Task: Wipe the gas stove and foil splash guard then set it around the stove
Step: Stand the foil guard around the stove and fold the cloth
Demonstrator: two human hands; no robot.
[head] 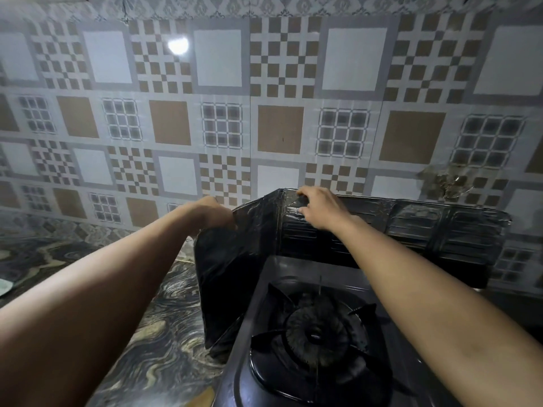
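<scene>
A dark single-burner gas stove (pixel 270 289) sits at the lower right on the marbled counter, its round burner (pixel 318 333) and pan support in plain sight. A dark, shiny foil splash guard (pixel 426 230) stands folded around the stove's back and left side. My left hand (pixel 213 214) grips the top edge of the guard's left panel. My right hand (pixel 318 208) rests on the top edge of the back panel near the corner fold, fingers curled over it.
A patterned tile wall (pixel 223 124) rises right behind the guard, with a stained patch (pixel 452 183) at the right. The swirled marble counter (pixel 164 333) stretches to the left. A small pale object (pixel 4 286) lies at the far left edge.
</scene>
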